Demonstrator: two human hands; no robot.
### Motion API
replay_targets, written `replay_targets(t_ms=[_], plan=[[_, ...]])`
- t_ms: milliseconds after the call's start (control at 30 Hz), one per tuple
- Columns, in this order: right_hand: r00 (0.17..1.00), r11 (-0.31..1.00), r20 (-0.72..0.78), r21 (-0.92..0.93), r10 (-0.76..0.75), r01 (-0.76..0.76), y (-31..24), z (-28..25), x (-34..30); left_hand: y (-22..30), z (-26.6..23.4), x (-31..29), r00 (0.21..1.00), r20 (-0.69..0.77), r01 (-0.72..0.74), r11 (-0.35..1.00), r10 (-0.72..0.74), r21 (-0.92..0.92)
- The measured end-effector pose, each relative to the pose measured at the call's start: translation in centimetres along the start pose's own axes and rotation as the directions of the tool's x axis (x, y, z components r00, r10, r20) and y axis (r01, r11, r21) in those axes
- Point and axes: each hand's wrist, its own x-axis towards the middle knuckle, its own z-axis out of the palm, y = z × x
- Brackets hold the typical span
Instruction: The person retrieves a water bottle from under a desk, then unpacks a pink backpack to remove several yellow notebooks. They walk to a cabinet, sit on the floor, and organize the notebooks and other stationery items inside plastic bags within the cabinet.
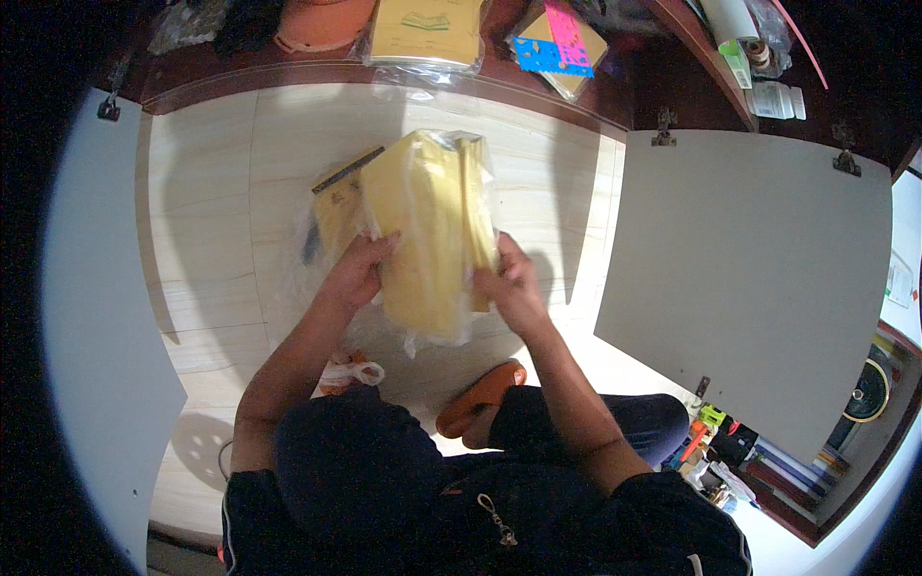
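Observation:
Between my two hands is a yellow paper-like bundle [418, 250] wrapped in clear plastic, tilted up above the floor. My left hand [358, 272] is closed on its left edge, thumb lying on the front. At the right edge my right hand [514, 293] grips the same bundle, its fingers slightly blurred. Behind the bundle's left side a yellow booklet [338, 213] with a dark spine strip and dark markings partly shows, in or beside loose clear plastic. Whether that booklet touches my left hand I cannot tell.
A dark red cabinet shelf ahead bears an orange pot [325, 24], a yellow packet [425, 34] and a board with blue and pink strips [555, 56]. White cabinet doors stand open left [96, 317] and right [744, 278]. An orange slipper [477, 398] is near my leg.

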Motion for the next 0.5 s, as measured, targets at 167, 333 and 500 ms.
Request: replay_targets(t_ms=[167,333,500], plan=[[0.998,0.955,0.048,0.293,0.043,-0.055,1.3,-1.4,0.5,-0.2,0.9,-0.2,0.99,0.09,0.11,0.994,-0.109,-0.015],[0.996,0.96,0.087,0.279,-0.004,-0.02,2.5,-0.9,0.3,-0.2,2.9,0.1,0.99,-0.03,0.13,0.983,-0.134,-0.128],[0.989,0.956,0.149,0.291,-0.011,-0.033,3.8,-0.6,0.3,0.3,3.3,1.1,0.994,-0.109,-0.03,0.999,0.031,0.014]])
